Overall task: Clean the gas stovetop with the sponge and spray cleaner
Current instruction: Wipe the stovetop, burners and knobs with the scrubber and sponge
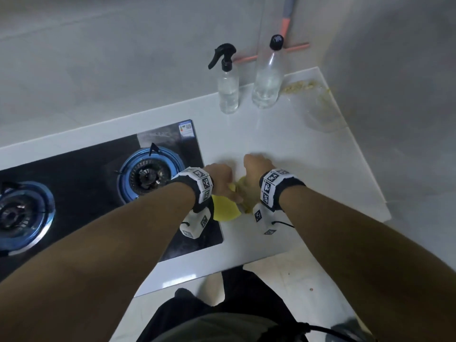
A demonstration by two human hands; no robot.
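A yellow sponge (225, 208) lies at the right edge of the black glass gas stovetop (98, 169), partly over the white counter. My left hand (222, 180) grips its upper part with curled fingers. My right hand (254, 171) is beside it, fingers curled down onto a yellow piece at the sponge's right side; its fingertips are hidden. A clear spray bottle (228, 91) with a black trigger stands at the back of the counter, well beyond both hands.
Two blue-ringed burners (148, 174) (17, 215) sit on the stovetop. A taller clear bottle (267, 77) with a black cap stands right of the sprayer. Crumbs (299, 86) litter the counter's back right corner. A pink-handled tool (286, 25) leans on the wall.
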